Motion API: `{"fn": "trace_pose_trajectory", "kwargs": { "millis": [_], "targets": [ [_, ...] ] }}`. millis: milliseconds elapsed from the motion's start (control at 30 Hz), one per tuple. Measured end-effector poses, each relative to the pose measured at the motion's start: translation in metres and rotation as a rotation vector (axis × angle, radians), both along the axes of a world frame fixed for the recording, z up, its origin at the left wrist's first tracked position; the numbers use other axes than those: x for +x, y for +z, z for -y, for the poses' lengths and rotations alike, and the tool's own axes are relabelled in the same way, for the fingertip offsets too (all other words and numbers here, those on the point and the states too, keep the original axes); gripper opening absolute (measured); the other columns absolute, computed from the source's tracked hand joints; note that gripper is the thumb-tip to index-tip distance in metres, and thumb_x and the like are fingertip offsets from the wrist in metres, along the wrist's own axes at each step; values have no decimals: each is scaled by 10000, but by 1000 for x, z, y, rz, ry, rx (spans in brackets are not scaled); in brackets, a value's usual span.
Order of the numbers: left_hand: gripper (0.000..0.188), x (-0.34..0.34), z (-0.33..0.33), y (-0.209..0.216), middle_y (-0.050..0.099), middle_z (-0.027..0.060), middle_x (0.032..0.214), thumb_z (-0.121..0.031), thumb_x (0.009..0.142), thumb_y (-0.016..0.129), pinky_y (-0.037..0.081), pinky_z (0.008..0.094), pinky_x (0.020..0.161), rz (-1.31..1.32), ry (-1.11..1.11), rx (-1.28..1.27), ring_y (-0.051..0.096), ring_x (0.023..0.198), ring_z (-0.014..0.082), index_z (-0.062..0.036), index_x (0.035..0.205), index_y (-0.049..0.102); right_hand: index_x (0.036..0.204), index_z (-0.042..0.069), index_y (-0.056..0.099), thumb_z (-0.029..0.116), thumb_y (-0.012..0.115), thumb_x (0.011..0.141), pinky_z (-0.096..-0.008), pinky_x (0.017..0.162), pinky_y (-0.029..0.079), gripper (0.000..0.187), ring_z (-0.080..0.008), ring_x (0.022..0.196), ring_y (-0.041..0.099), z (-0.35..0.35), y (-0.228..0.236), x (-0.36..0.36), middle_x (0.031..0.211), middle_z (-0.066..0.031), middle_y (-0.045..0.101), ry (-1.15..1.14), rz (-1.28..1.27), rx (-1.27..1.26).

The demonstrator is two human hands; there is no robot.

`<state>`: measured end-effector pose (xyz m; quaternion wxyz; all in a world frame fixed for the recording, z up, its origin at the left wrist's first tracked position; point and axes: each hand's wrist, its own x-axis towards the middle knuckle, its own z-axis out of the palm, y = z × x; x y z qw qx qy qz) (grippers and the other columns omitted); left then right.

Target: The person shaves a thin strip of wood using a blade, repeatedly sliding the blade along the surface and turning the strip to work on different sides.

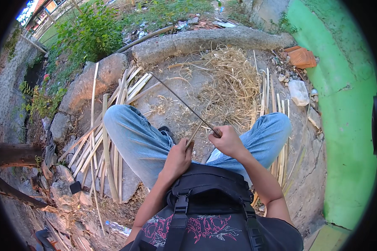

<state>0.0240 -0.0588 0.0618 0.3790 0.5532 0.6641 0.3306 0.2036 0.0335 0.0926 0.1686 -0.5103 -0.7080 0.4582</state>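
My right hand [227,142] is closed round the handle of a long knife [180,98]. Its thin dark blade slants up and to the left, away from me. My left hand [178,158] grips a short end of a pale bamboo strip [195,132], which rises toward the blade near the handle. Whether strip and blade touch is hard to make out. Both hands are over my lap, between my bent knees in blue jeans. Curly shavings [230,85] lie in a heap on the ground beyond them.
Split bamboo strips [109,163] lie in a loose pile by my left knee, and more strips [283,154] lie on the right. A rough concrete kerb [209,41] runs across the far side. A green wall [343,125] bounds the right; dark wooden poles [14,155] stick in from the left.
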Motion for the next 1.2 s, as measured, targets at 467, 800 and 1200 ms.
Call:
{"fn": "trace_pose_trajectory", "kwargs": {
  "millis": [467,800,1200],
  "targets": [
    [200,-1,2,3,504,255,642,-169,965,505,377,446,544,-57,-19,45,507,594,429,11,883,478,673,-29,593,217,622,762,-391,525,426,263,-273,477,527,-13,-2,1,545,-181,554,45,105,31],
    [176,-3,10,18,501,185,648,-155,957,522,406,387,564,45,-39,31,517,572,300,19,932,515,803,-8,663,305,690,825,-288,459,390,314,-137,459,503,-48,-58,28,584,-62,572,-159,-91,-282],
    [360,-21,-9,-6,424,-46,591,-338,1008,462,274,227,434,701,-214,-382,349,480,37,-27,894,600,897,26,687,224,757,826,-221,455,348,222,-28,495,453,-28,-22,-8,615,40,566,-113,-458,-157]
  ]
}}
